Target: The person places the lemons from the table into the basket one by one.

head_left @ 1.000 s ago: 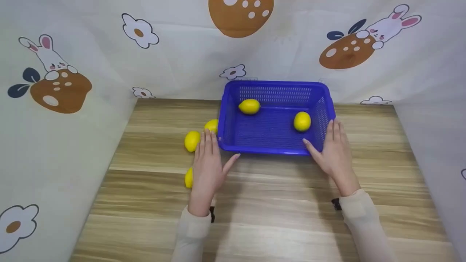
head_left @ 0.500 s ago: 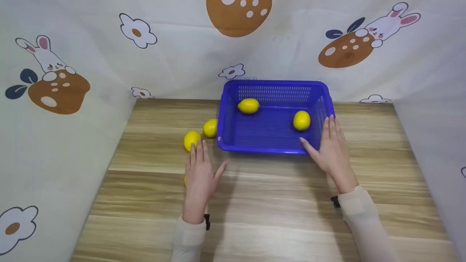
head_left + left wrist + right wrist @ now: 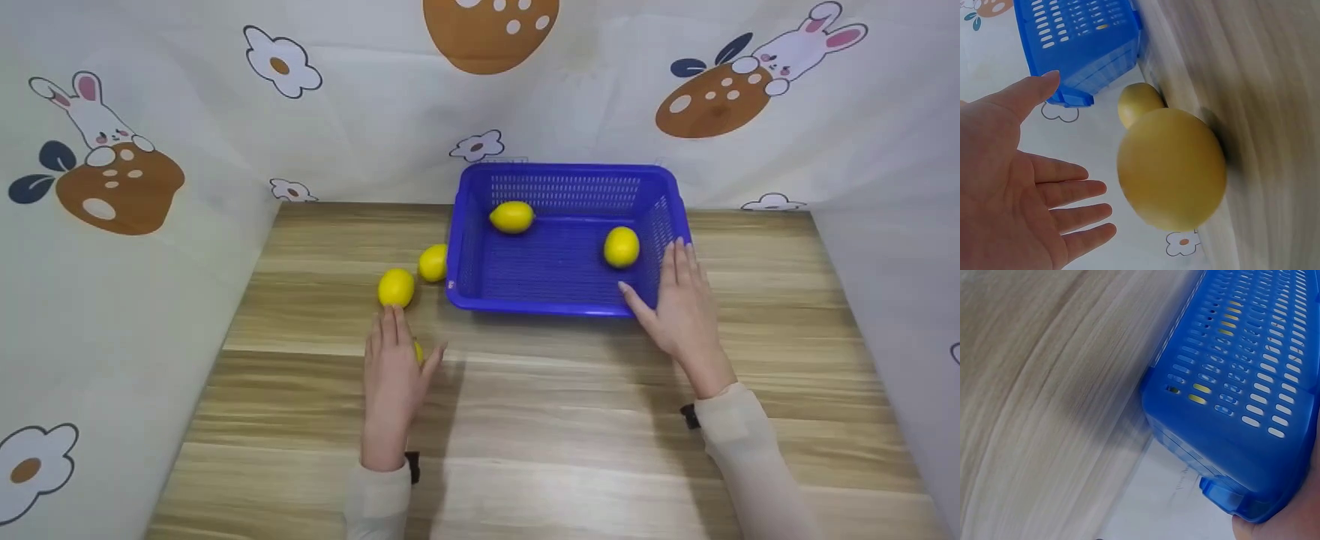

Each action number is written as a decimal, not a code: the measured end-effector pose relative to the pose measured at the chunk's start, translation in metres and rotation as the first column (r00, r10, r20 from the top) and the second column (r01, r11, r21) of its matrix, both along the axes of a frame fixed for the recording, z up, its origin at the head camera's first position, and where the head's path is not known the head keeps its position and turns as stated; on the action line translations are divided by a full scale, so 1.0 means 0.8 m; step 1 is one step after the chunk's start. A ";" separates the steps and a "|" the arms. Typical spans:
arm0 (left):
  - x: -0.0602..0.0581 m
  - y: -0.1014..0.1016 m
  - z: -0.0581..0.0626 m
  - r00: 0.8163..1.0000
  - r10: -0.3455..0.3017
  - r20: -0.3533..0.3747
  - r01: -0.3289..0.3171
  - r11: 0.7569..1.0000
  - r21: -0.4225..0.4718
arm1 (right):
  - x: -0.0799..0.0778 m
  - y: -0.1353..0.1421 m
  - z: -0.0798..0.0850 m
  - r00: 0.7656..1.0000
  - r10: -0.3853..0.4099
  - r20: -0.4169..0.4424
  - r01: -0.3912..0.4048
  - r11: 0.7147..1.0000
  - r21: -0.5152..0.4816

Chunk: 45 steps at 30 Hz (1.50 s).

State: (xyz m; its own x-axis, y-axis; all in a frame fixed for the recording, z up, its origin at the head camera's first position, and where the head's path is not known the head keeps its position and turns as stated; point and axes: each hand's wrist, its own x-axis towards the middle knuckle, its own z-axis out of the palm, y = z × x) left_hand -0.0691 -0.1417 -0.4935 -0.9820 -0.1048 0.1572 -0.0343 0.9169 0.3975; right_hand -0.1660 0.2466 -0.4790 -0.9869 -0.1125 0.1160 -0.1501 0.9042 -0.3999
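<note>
In the head view my left hand [image 3: 391, 371] hovers palm down over a lemon [image 3: 418, 352], mostly hidden beneath it. Its fingers are straight and the thumb stands apart. From the left wrist, a large lemon [image 3: 1174, 169] shows just beyond the fingertips, with a smaller-looking lemon [image 3: 1139, 104] behind it. My right hand [image 3: 684, 319] rests at the near right corner of a blue plastic basket [image 3: 551, 309], fingers straight along the right rim and thumb over the front one. The right wrist view shows the basket's slotted wall [image 3: 1224, 422] and part of that hand [image 3: 1292, 517].
Two lemons, one left [image 3: 512, 217] and one right [image 3: 622, 247], lie inside the basket. Outside its left wall are a lemon [image 3: 433, 263] close to it and another [image 3: 396, 288] further left. A printed cloth [image 3: 367, 112] encloses the wooden table [image 3: 555, 450].
My left hand has left the basket's left side, moving left and toward me over the nearest lemon. The right hand stays at the basket's corner, almost unmoved.
</note>
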 end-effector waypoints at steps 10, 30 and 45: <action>0.012 -0.020 -0.012 1.000 -0.002 0.030 -0.001 0.993 0.118 | 0.001 -0.003 0.000 1.000 -0.019 -0.006 0.019 1.000 -0.007; 0.024 -0.045 -0.035 0.999 -0.046 -0.018 0.049 0.964 0.261 | 0.000 -0.002 -0.003 1.000 -0.029 0.009 0.029 1.000 -0.002; 0.014 -0.053 -0.019 0.984 -0.151 0.094 0.139 0.983 0.122 | -0.001 -0.001 -0.005 1.000 -0.022 0.000 0.022 1.000 0.007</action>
State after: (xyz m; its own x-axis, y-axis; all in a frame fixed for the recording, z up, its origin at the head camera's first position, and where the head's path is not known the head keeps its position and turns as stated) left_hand -0.0578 -0.1843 -0.5088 -0.9984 0.0282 0.0499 0.0494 0.8638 0.5014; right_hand -0.1666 0.2458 -0.4830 -0.9891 -0.0917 0.1149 -0.1301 0.9100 -0.3937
